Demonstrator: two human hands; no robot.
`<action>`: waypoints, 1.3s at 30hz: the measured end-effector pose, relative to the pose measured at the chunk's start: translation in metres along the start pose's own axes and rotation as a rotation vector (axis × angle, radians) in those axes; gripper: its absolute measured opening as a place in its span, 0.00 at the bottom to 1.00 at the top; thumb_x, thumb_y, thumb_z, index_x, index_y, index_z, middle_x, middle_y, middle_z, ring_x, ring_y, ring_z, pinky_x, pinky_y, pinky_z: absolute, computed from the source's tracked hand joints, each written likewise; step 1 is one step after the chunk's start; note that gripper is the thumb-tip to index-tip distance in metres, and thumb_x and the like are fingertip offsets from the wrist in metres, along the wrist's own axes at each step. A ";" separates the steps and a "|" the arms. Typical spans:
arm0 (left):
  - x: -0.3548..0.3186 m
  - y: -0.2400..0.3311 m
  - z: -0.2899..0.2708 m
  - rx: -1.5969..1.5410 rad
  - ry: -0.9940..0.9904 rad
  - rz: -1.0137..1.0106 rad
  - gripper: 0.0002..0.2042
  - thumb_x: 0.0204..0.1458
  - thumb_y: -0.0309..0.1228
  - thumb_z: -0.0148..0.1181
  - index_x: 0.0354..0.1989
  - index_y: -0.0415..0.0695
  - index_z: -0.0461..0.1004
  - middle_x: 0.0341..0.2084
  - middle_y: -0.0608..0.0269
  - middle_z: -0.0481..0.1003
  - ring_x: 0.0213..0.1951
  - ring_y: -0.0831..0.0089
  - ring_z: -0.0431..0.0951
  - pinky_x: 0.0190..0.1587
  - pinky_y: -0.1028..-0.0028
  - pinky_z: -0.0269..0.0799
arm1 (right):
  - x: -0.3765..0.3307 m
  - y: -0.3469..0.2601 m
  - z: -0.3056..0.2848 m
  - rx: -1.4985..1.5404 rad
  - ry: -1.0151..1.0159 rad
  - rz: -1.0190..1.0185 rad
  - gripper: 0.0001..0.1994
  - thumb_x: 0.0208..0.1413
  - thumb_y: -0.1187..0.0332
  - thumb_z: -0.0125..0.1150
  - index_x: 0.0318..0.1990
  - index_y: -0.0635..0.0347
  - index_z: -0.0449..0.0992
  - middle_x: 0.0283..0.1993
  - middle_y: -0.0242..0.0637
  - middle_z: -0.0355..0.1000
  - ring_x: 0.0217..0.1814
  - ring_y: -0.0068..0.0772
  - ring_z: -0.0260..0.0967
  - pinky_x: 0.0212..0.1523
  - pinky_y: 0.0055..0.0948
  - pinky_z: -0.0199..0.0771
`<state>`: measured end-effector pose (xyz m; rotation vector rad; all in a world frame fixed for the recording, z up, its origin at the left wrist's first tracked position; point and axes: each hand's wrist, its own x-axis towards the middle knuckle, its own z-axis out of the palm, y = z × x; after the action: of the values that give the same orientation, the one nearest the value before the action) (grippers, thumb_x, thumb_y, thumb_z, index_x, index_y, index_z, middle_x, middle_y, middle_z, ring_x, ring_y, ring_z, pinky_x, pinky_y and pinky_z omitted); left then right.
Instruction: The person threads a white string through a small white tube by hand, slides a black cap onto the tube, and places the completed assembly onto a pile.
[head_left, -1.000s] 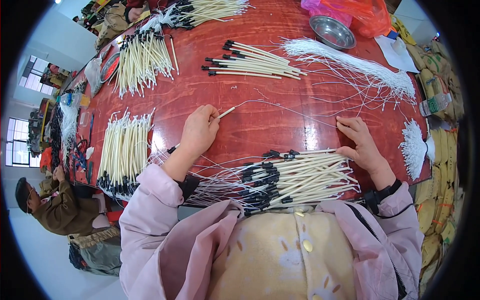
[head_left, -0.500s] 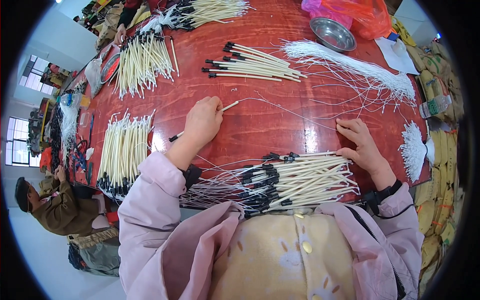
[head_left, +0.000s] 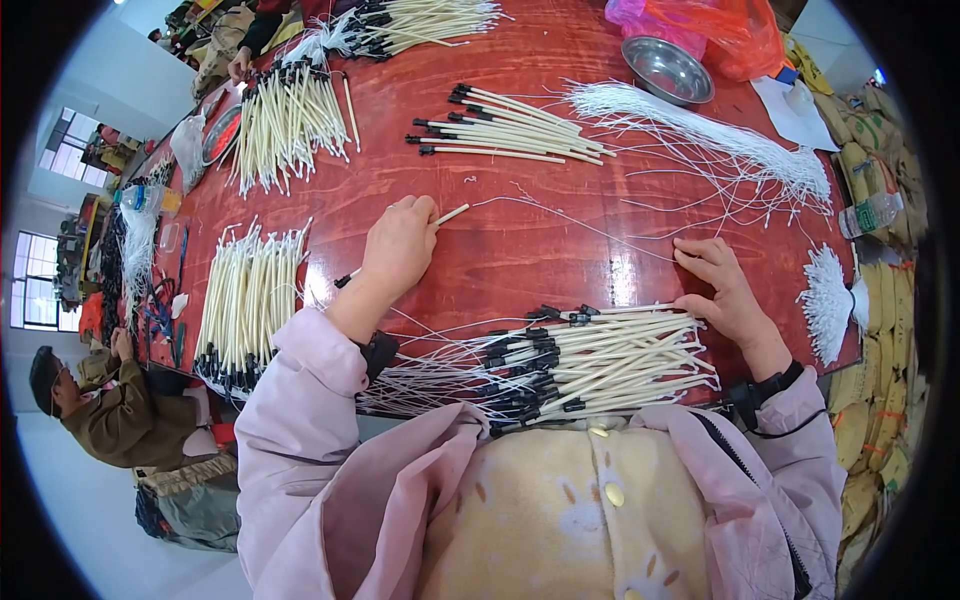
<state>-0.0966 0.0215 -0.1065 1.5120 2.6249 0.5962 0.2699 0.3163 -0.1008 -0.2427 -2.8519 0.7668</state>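
My left hand (head_left: 393, 250) is closed around a cream tube (head_left: 452, 214); its black-tipped end sticks out below the hand. Beyond the tube's upper right end a thin white cord (head_left: 570, 214) runs across the table to the fingertips of my right hand (head_left: 722, 285). That hand is open, its fingers and thumb apart; whether a fingertip presses on the cord is hard to see. The right thumb lies by the ends of a pile of cream tubes (head_left: 620, 365) with black fittings and white cords, close to my body.
On the red table (head_left: 520, 265), more tubes (head_left: 510, 128) lie ahead, beside a white cord bundle (head_left: 710, 135). A metal bowl (head_left: 667, 70) stands at the far right. Tube stacks (head_left: 250, 300) line the left. A co-worker (head_left: 130, 405) sits at far left; another person's hand (head_left: 241, 66) shows beyond.
My left hand has shifted slightly to the left with the tube. The right hand has hardly moved.
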 end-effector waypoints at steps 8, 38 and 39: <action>0.002 0.004 -0.001 0.007 0.004 0.018 0.05 0.56 0.27 0.59 0.37 0.40 0.72 0.34 0.49 0.75 0.41 0.47 0.77 0.43 0.54 0.72 | 0.001 0.000 0.000 0.002 0.007 -0.003 0.33 0.43 0.63 0.75 0.60 0.62 0.75 0.66 0.41 0.69 0.65 0.48 0.62 0.68 0.43 0.58; 0.033 0.073 0.025 0.180 -0.177 0.640 0.07 0.55 0.28 0.53 0.40 0.46 0.75 0.37 0.56 0.77 0.46 0.57 0.79 0.46 0.59 0.73 | -0.001 -0.012 -0.001 -0.077 -0.089 -0.010 0.36 0.59 0.47 0.58 0.66 0.68 0.67 0.71 0.47 0.62 0.71 0.53 0.57 0.72 0.47 0.53; 0.039 0.087 0.033 0.163 -0.210 0.657 0.07 0.55 0.28 0.53 0.40 0.45 0.75 0.37 0.56 0.76 0.45 0.57 0.79 0.46 0.58 0.74 | 0.002 -0.018 0.003 -0.112 -0.116 -0.043 0.38 0.61 0.44 0.54 0.66 0.69 0.65 0.73 0.49 0.60 0.72 0.54 0.55 0.72 0.48 0.52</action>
<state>-0.0375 0.1030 -0.1002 2.3529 2.0335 0.2231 0.2651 0.3000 -0.0941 -0.1568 -3.0032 0.6331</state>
